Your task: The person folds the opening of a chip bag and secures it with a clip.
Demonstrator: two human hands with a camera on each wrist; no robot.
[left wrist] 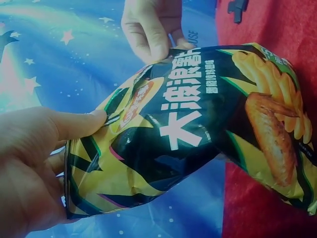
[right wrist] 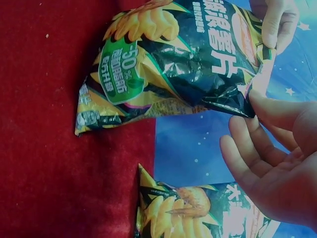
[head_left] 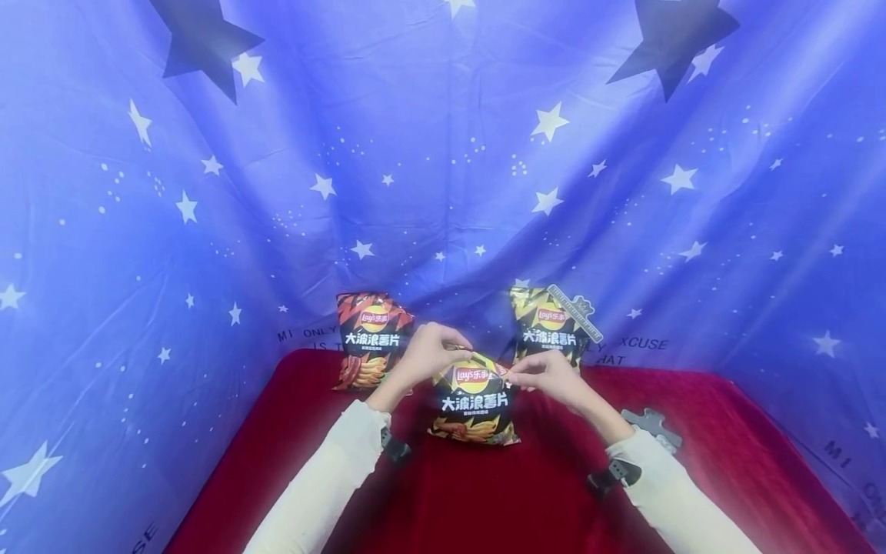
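Note:
A black and yellow Lay's bag of potato chips (head_left: 474,402) is held upright in front of me, between both hands. My left hand (head_left: 431,352) pinches its top edge on the left; in the left wrist view, the thumb lies on the front of the chip bag (left wrist: 181,114) near that edge. With thumb and fingers my right hand (head_left: 551,378) pinches the upper right corner. The right wrist view shows the bag's top edge pulled out between the left hand (right wrist: 280,25) and the right hand (right wrist: 282,144).
Behind stand a red and black chip bag (head_left: 370,338) on the left and another yellow and black bag (head_left: 547,327) on the right, with a grey bag clip (head_left: 576,312) at its top corner. A similar grey clip (head_left: 651,427) lies on the red cloth (head_left: 477,500) by my right forearm.

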